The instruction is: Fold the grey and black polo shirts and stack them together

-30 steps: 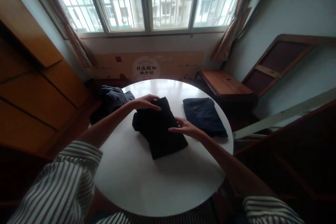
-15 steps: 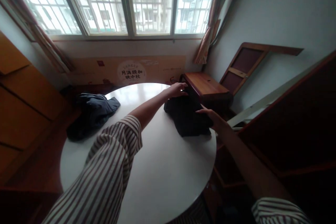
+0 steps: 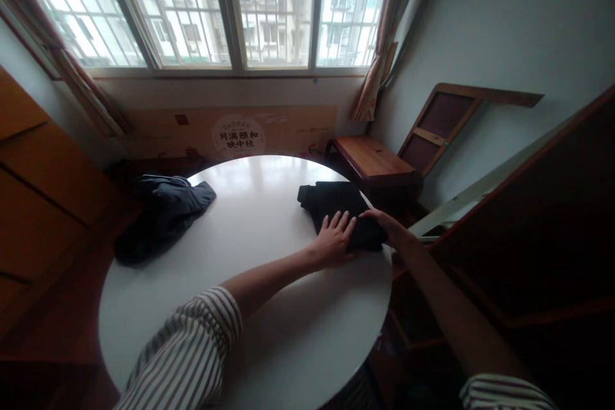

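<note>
A folded black garment (image 3: 336,195) lies near the right edge of the round white table (image 3: 269,320), with a narrow band sticking out at its far left corner. My left hand (image 3: 335,242) rests flat on its near left part, fingers spread. At the garment's right edge, my right hand (image 3: 391,229) holds on, one digit stretched over the top; its other fingers are mostly hidden. Across the table on the left, a rumpled dark garment (image 3: 168,211) with a thin pale stripe hangs partly over the edge.
Beyond the table to the right stands a low wooden stool or side table (image 3: 375,157). A wooden chair back or frame (image 3: 442,118) leans by the wall. Dark wooden furniture (image 3: 542,237) fills the right side, and yellow cabinets (image 3: 43,205) line the left. A barred window (image 3: 269,13) is ahead.
My left hand has come from the far edge of the black garment down to its near left part and now lies flat. The far part is folded down; my right hand stays at the right edge.
</note>
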